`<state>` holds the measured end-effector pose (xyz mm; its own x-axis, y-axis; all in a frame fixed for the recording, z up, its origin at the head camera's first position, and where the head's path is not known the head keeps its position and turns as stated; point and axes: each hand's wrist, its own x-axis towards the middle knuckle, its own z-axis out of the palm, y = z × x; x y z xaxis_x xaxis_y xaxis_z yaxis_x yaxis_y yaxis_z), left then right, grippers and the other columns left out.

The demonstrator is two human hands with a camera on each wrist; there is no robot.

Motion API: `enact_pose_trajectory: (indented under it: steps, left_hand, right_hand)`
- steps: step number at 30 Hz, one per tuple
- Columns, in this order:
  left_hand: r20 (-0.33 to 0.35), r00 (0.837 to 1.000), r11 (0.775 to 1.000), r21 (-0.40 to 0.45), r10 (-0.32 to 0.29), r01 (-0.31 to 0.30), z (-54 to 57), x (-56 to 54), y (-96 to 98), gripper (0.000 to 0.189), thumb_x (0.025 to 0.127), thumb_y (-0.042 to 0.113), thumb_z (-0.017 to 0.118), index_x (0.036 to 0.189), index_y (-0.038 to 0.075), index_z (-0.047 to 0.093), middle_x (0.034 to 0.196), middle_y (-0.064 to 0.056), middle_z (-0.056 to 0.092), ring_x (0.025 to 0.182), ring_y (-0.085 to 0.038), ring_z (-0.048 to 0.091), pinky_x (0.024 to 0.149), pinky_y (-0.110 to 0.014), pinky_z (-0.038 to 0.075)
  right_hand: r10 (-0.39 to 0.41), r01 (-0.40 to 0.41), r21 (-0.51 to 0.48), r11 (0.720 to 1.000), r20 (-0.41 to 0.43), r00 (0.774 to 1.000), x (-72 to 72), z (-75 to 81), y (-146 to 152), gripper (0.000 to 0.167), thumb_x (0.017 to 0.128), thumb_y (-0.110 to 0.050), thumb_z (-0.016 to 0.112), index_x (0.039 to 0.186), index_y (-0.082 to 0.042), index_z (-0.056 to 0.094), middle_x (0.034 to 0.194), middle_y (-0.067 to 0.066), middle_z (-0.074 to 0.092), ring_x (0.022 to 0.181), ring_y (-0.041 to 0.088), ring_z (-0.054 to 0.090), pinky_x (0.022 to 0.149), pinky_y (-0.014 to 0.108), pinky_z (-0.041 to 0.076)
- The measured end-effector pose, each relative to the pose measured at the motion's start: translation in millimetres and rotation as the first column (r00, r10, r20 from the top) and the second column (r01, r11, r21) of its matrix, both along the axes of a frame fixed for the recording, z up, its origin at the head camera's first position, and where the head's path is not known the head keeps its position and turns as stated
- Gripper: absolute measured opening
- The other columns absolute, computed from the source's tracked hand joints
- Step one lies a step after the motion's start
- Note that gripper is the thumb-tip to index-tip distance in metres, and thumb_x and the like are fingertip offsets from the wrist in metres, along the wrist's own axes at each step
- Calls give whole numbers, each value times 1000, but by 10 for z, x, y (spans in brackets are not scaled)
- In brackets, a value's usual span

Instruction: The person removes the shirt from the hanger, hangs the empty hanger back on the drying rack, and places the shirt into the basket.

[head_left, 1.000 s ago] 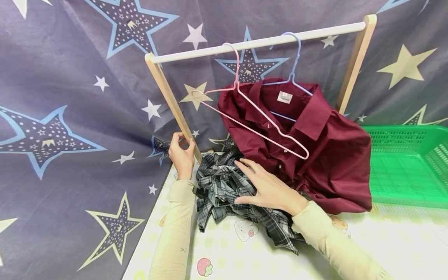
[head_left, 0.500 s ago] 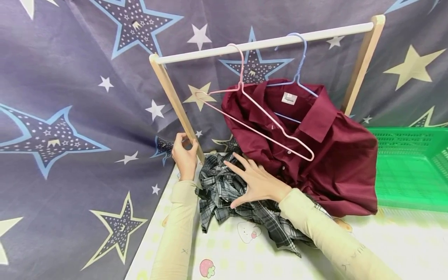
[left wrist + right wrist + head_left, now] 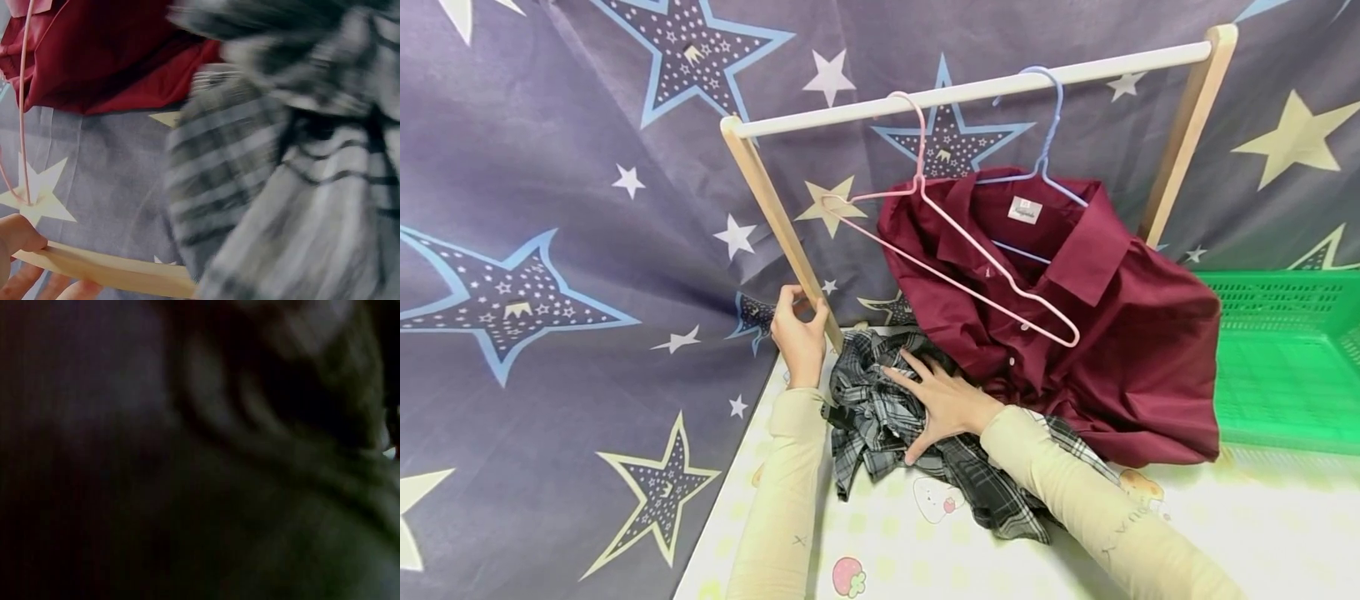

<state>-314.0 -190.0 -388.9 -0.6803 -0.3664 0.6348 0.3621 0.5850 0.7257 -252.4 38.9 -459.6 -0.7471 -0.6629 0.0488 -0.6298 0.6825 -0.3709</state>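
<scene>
My left hand (image 3: 801,337) grips the left wooden post (image 3: 782,229) of a small clothes rack near its foot; the left wrist view shows thumb and fingers on either side of the wood (image 3: 119,265). With fingers spread, my right hand (image 3: 947,404) rests on a crumpled grey and black plaid shirt (image 3: 876,408) beside that post. A bare pink hanger (image 3: 955,250) hangs from the white rail (image 3: 970,90). Beside it, a blue hanger (image 3: 1047,142) carries a maroon shirt (image 3: 1120,342), whose lower part droops behind my right hand. The right wrist view is dark and blurred.
A green plastic basket (image 3: 1285,383) stands at the right. Behind the rack hangs a grey star-patterned cloth (image 3: 512,400). The tabletop has a pale cover (image 3: 895,550) with printed pictures. The right post (image 3: 1187,133) holds the rail's other end.
My right hand has moved left and down over the plaid shirt, its fingers spreading wider. My left hand keeps its hold on the post. The head view has shifted slightly.
</scene>
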Motion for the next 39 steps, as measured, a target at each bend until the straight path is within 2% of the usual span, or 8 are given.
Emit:
enact_pose_trajectory:
  steps: [7, 11, 16, 20, 24, 31, 35, 39]
  left_hand:
    - [-12, 1000, 1000, 8, -13, 13, -2, 12, 19, 16, 86, 5, 71, 100, 7, 64, 104, -11, 71, 95, -31, 72, 88, -52, 54]
    - [-12, 1000, 1000, -6, 3, -3, 2, 14, 19, 17, 85, 5, 71, 100, 7, 63, 105, -11, 71, 95, -31, 72, 90, -52, 53]
    - [-12, 1000, 1000, 9, 4, -4, 4, 17, 28, 17, 85, 5, 71, 100, 7, 64, 104, -10, 71, 94, -30, 73, 90, -51, 53]
    - [-10, 1000, 1000, 15, 11, -11, 5, 15, 41, 17, 84, 4, 71, 99, 7, 64, 103, -10, 72, 94, -30, 73, 91, -50, 53]
    - [-21, 1000, 1000, 6, 6, -6, 35, 5, 46, 17, 85, 4, 71, 101, 6, 64, 104, -11, 72, 94, -31, 73, 93, -50, 52]
    - [-3, 1000, 1000, 4, 13, -13, 36, 5, 22, 17, 85, 5, 71, 101, 6, 64, 105, -11, 71, 96, -32, 72, 92, -51, 53]
    - [1, 1000, 1000, -3, 24, -24, 22, 12, 10, 18, 85, 6, 71, 101, 7, 64, 105, -10, 72, 95, -32, 72, 94, -51, 51]
    - [-5, 1000, 1000, -2, 18, -18, -4, 0, 6, 19, 84, 6, 72, 101, 7, 64, 105, -10, 72, 95, -31, 73, 92, -49, 52]
  right_hand:
    - [-11, 14, 161, 987, -20, 1000, 16, -123, -12, 129, 53, -79, 79, 158, -31, 23, 160, 12, 27, 141, 46, 33, 100, 67, 41]
    - [-27, 35, 240, 970, -39, 999, 45, -137, -40, 123, 55, -80, 76, 157, -34, 26, 154, 10, 35, 137, 43, 38, 96, 65, 45]
    - [-11, 31, 264, 964, -78, 997, 121, -133, -43, 113, 60, -77, 76, 155, -34, 32, 140, 9, 43, 127, 37, 46, 87, 59, 51]
    - [9, 15, 276, 961, -86, 996, 208, -124, -35, 101, 68, -69, 78, 153, -32, 37, 134, 12, 46, 121, 34, 48, 85, 58, 51]
    - [11, 9, 299, 954, -68, 998, 272, -97, -62, 91, 74, -59, 79, 151, -29, 40, 138, 15, 46, 126, 36, 46, 89, 60, 49]
    - [42, -28, 333, 943, -35, 998, 353, -58, -120, 85, 81, -49, 78, 153, -28, 37, 145, 17, 46, 137, 37, 43, 96, 59, 49]
    - [93, -43, 330, 943, -136, 986, 392, -31, -97, 82, 81, -48, 79, 151, -27, 42, 138, 14, 51, 130, 33, 50, 90, 54, 54]
    - [130, -37, 314, 949, -284, 950, 441, 71, -41, 82, 76, -52, 81, 147, -27, 46, 130, 11, 55, 119, 28, 54, 81, 50, 56]
